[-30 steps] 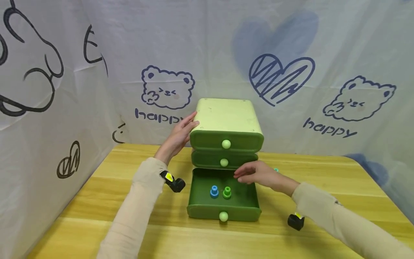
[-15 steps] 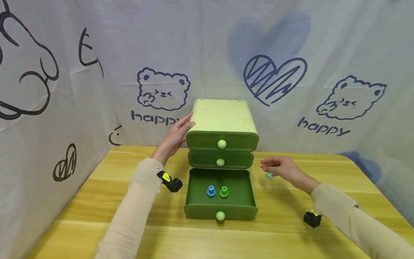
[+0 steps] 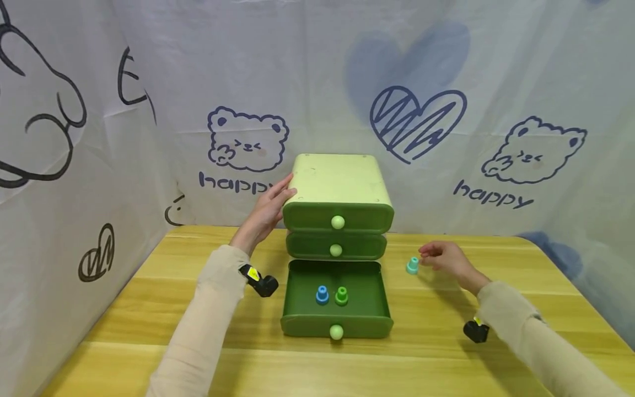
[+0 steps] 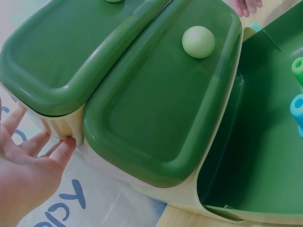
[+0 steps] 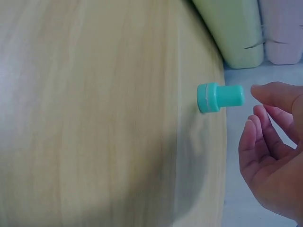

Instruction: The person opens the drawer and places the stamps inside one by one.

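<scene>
A small drawer cabinet (image 3: 342, 179) with a pale yellow-green top stands on the table. My left hand (image 3: 263, 216) rests its fingers against the cabinet's upper left side; in the left wrist view its fingertips touch the shell beside the top drawer. The bottom drawer (image 3: 310, 326) is pulled out. Inside it stand a blue stepped peg (image 3: 322, 295) and a green one (image 3: 341, 296). To the cabinet's right, a teal stepped peg (image 3: 413, 266) stands upright on the table. My right hand (image 3: 448, 262) hovers just right of it, fingers loosely bent with nothing in them, thumb near the peg's top (image 5: 232, 95).
The middle drawer (image 3: 307, 245) and top drawer (image 3: 307, 217) are pushed in, each with a round pale knob. The wooden table (image 3: 278, 369) runs back to a white cloth (image 3: 327, 66) printed with bears and hearts.
My right hand has moved right, from over the open drawer to beside the teal peg, which is now in full view. The left hand stays on the cabinet. The head view has shifted slightly.
</scene>
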Tool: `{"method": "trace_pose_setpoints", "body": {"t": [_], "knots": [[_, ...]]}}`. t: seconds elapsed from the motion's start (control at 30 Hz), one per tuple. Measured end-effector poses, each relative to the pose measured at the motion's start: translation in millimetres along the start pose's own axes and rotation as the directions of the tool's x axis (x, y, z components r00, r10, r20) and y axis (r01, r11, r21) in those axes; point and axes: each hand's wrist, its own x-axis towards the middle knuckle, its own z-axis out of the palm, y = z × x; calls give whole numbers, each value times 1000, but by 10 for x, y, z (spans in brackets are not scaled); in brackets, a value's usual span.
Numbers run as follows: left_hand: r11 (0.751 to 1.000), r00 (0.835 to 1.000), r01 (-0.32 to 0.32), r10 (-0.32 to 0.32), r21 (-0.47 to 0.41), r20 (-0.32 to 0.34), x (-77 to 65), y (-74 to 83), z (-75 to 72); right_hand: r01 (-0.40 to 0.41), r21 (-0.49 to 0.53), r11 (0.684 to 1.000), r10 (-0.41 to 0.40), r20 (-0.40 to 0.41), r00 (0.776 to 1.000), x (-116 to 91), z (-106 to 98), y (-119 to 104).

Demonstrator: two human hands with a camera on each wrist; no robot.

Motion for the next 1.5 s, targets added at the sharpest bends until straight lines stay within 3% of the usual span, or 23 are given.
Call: {"method": "trace_pose_setpoints", "body": {"t": [0.23, 0.53, 0.77, 1.27, 1.5], "knots": [[1000, 1000, 8, -8, -6, -10, -16, -3, -16, 23, -73, 997, -21, 30, 999, 66, 32, 10], [1000, 1000, 6, -6, -1, -9, -31, -37, -25, -22, -86, 996, 26, 53, 998, 153, 94, 82], [1000, 1000, -3, 3, -12, -12, -28, -34, -18, 2, -97, 995, 6, 84, 996, 173, 110, 105], [1000, 1000, -7, 7, -11, 0, -17, -3, 4, 8, -86, 996, -5, 36, 999, 166, 226, 170], [1000, 1000, -6, 6, -8, 7, -5, 3, 8, 36, -136, 990, -35, 9, 999, 187, 244, 205]]}}
